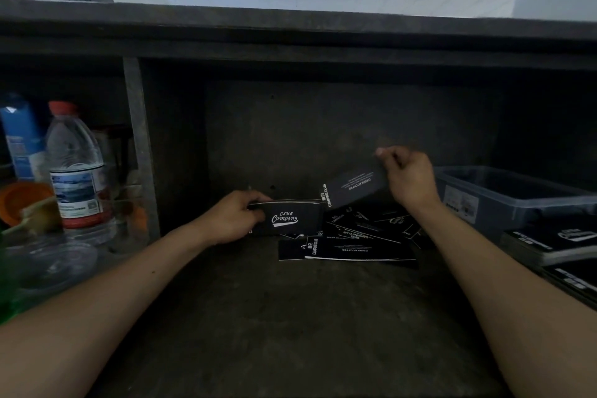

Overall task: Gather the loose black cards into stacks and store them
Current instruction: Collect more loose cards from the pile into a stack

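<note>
- Hands: two, both bare, reach into one dark shelf (290, 317).
- One left hand (237, 218) grips one thin stack (292, 218) of black cards by its left end, fingers curled round it. The stack stands on its long edge just left of the pile, with white "Club Camping" print facing the camera.
- One right hand (408, 178) pinches one single card (353, 187) at its upper right end between thumb and fingertips. The card hangs tilted above the pile, its lower left end close to the stack's top right corner; whether they touch I cannot tell.
- One pile (355, 242) of loose black cards lies on the shelf floor, overlapping at many angles. They are too layered to count; two long ones lie at its near edge.
- Right of the pile stands one grey plastic bin (517, 191), well apart from it.
- Right of the pile and nearer the camera lie two tidy card bundles (549, 244), one in front of the other.
- Left of the pile rises one upright post (139, 145).
- Beyond that post stand one clear water bottle (77, 168) with a red cap, one blue container (22, 136) and one orange item (22, 200), blurred.
</note>
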A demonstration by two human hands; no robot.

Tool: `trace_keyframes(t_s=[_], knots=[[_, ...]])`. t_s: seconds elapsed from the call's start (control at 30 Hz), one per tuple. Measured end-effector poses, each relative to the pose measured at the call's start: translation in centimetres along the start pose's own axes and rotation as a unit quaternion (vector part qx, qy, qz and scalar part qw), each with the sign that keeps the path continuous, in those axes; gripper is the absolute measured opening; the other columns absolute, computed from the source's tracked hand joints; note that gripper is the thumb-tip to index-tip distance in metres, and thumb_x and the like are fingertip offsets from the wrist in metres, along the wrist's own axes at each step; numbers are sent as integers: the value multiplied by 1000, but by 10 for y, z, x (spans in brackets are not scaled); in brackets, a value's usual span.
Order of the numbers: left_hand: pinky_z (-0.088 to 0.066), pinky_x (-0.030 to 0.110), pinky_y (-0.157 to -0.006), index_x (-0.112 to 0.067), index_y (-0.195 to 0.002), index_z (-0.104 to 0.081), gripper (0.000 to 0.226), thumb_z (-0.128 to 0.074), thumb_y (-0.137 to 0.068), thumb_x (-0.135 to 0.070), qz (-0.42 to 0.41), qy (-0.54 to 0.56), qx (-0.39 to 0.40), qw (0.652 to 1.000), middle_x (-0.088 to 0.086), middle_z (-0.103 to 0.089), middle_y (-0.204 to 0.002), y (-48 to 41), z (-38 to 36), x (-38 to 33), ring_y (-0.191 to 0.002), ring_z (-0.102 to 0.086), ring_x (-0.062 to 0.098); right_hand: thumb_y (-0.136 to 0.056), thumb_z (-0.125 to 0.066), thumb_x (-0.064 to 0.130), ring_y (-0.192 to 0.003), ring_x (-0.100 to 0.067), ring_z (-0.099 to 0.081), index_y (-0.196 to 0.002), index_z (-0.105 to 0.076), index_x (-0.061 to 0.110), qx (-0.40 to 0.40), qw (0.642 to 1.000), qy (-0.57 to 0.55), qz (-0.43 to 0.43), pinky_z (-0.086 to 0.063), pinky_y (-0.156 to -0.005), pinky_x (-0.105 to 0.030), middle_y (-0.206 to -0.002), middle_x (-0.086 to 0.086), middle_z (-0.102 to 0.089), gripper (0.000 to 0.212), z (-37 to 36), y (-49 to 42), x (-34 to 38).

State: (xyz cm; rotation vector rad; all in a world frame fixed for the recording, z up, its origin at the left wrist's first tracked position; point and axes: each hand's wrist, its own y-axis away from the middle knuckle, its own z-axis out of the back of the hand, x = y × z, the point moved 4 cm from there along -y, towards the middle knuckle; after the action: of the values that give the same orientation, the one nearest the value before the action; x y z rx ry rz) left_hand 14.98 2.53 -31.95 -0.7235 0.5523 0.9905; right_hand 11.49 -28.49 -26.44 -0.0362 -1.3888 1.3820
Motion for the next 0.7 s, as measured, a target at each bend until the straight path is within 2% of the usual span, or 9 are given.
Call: trace_keyframes(t_s=[0.07, 0.13, 0.2, 0.23, 0.33, 0.4, 0.5, 0.6, 0.7], knots=[[-54, 41, -95, -29, -101, -65, 33, -56, -95, 2, 0, -2, 2, 1000, 8, -72, -112, 1, 0, -1, -105, -68, 26, -94, -60, 44, -79, -18, -70, -88, -74, 18, -16, 999, -26, -32, -57, -77, -38, -80, 2, -74, 31, 1, 1, -2], [-54, 37, -91, -25, -103, -66, 32, -56, -94, 4, -5, 3, 1, 1000, 7, -71, -110, 1, 1, -2, -100, -67, 21, -89, -67, 44, -71, -15, -70, -87, -74, 16, -24, 994, -90, -59, -59, -63, -34, -81, 1, -75, 29, 3, 2, 4], [-51, 22, -86, -21, -106, -67, 32, -56, -93, 6, -11, 14, 3, 1000, 3, -70, -109, 0, 1, -2, -100, -64, 13, -88, -74, 27, -54, -12, -67, -91, -70, 5, -6, 977, -198, -81, -52, -43, -24, -83, -8, -74, 24, 2, 5, 13], [-49, 15, -84, -19, -109, -67, 33, -56, -92, 7, -12, 15, 5, 1000, 1, -69, -108, -1, 1, -2, -99, -63, 11, -87, -75, 19, -48, -11, -65, -94, -66, -1, 8, 968, -236, -83, -48, -38, -20, -83, -12, -73, 23, 1, 8, 19], [-48, 13, -83, -17, -114, -66, 33, -57, -93, 6, -3, 15, 10, 1000, 1, -69, -110, -2, 2, 0, -100, -63, 10, -85, -74, 9, -45, -12, -66, -93, -56, 7, 77, 962, -248, -81, -42, -34, -19, -74, -6, -71, 20, -8, 13, 25], [-48, 14, -83, -18, -113, -66, 33, -57, -92, 6, 2, 21, 7, 1000, 2, -69, -110, -3, 2, 1, -99, -63, 10, -85, -74, 5, -55, -10, -65, -85, -51, 15, 142, 967, -202, -65, -48, -41, -21, -73, -1, -67, 24, -15, 14, 24], [-49, 13, -81, -16, -115, -66, 33, -56, -93, 5, 21, 41, -6, 999, 5, -69, -110, -2, 2, 1, -95, -63, 9, -83, -71, -7, -84, -15, -64, -78, -55, 13, 289, 949, -117, -45, -54, -64, -25, -97, -6, -69, 26, -28, 24, 20], [-48, 15, -80, -19, -110, -68, 32, -56, -91, 4, 34, 65, -7, 997, 3, -70, -108, -2, 0, -2, -95, -63, 10, -75, -75, -7, -97, -15, -68, -72, -63, 17, 378, 926, 0, -17, -51, -78, -16, -109, -6, -70, 27, -40, 37, 17], [-45, 14, -83, -20, -106, -72, 23, -55, -96, -10, 26, 80, -4, 996, -5, -71, -108, 1, 0, -9, -103, -63, 9, -68, -80, 0, -100, -26, -69, -64, -63, 26, 400, 912, 89, 15, -54, -87, -35, -105, -12, -73, 31, -56, 48, 14]])
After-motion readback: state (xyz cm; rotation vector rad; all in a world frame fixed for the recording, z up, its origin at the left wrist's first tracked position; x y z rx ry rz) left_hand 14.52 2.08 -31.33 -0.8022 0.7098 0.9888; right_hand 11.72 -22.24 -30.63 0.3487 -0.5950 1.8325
